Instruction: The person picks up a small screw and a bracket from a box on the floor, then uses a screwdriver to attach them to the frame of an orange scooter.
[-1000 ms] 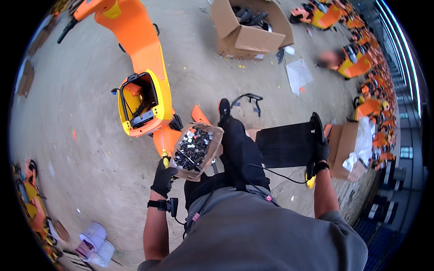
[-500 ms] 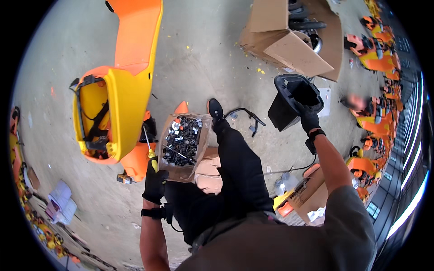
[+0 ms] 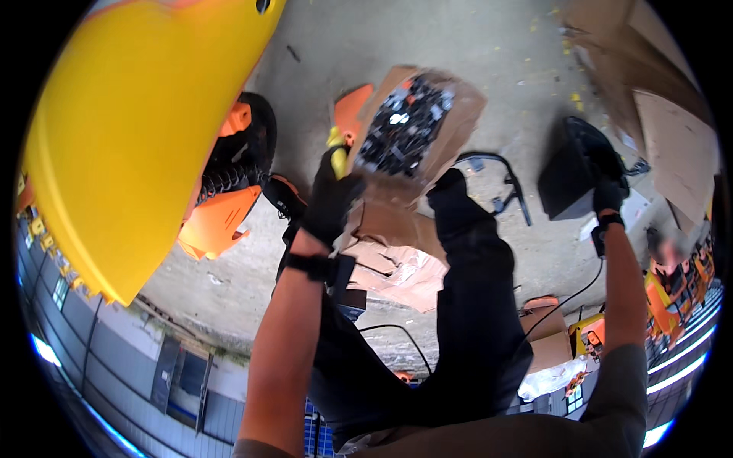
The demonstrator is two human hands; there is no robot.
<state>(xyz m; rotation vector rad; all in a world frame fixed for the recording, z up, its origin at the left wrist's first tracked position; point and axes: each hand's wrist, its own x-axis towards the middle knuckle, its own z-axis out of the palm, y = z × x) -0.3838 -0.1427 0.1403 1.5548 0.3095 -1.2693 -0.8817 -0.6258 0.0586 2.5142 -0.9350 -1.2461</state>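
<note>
My left hand, in a black glove, is closed around a yellow-handled screwdriver. Beside it, an opened cardboard box contains a jumble of small dark fasteners and clips, blurred by motion. At the right, my gloved right hand grips the rim of a black plastic bin-shaped part; its fingers are partly lost against the dark plastic. Left of my left hand looms a large yellow scooter body panel.
A bent black tube rests on the floor between the boxes. Large cardboard flaps stand at far right. Orange panels and a black coil spring sit below the yellow body. Flattened cardboard lies between my legs.
The view has swung, and the yellow body now looms much larger at left. My left hand still has the screwdriver beside the fastener box; my right hand still holds the black bin, now lower.
</note>
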